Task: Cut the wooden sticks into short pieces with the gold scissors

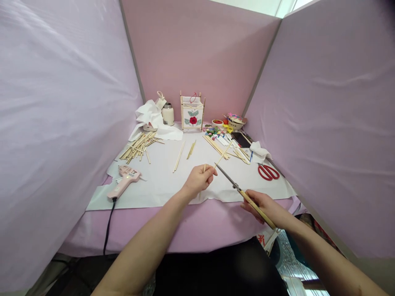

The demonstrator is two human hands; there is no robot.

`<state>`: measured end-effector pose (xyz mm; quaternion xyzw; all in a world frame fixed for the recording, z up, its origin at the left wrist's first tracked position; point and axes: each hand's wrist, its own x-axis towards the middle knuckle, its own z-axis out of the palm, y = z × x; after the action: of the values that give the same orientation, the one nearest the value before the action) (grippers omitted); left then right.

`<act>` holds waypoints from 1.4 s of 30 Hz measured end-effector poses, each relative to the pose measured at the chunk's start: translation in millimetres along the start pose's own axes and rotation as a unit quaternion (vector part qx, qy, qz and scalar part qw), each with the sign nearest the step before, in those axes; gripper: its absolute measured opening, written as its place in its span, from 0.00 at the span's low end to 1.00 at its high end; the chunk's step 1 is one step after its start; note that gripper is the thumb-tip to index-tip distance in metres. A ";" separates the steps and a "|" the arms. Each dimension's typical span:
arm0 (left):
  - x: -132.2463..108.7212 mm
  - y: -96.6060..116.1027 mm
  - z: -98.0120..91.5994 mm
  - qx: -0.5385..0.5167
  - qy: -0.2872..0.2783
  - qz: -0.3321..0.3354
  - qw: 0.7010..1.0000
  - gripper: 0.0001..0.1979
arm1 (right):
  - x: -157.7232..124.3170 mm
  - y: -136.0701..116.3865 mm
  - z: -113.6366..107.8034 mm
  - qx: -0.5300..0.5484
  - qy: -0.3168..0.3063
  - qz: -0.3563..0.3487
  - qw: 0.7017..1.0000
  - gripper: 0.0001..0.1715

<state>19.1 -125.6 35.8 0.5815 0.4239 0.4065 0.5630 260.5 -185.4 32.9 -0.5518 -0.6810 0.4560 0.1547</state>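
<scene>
My left hand is closed on a thin wooden stick, which slants up and to the right from its fingers. A second short stick end pokes out above the knuckles. My right hand grips long shears with yellowish handles. Their dark blades reach toward my left hand, with the tip beside the stick near the fingers; I cannot tell whether they touch it. Between the hands and the back wall lie a pair of pale sticks, short greenish sticks and a row of flat sticks.
At left are a heap of sticks and a pink glue gun with a black cord. A stick-framed lantern with a rose stands behind, beside a cream jar. Red-handled scissors, a phone and markers lie right.
</scene>
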 end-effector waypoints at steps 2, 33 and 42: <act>-1.6 5.1 -6.2 -0.152 -0.097 -0.067 0.981 0.11 | -3.2 -1.7 -3.3 0.001 -0.010 -0.021 1.000 0.22; 13.3 -5.1 -29.5 -0.107 0.081 0.081 0.988 0.17 | 202.7 -13.4 -92.6 -0.323 0.293 0.065 0.898 0.26; 14.9 -14.3 -33.4 0.219 0.174 0.137 0.950 0.13 | 262.9 -8.9 -86.7 -0.326 0.300 0.044 0.895 0.14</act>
<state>-8.5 -101.0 22.6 0.6631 0.5104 0.4715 0.2783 226.7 88.5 9.6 -0.7113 -0.6876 0.0275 0.1432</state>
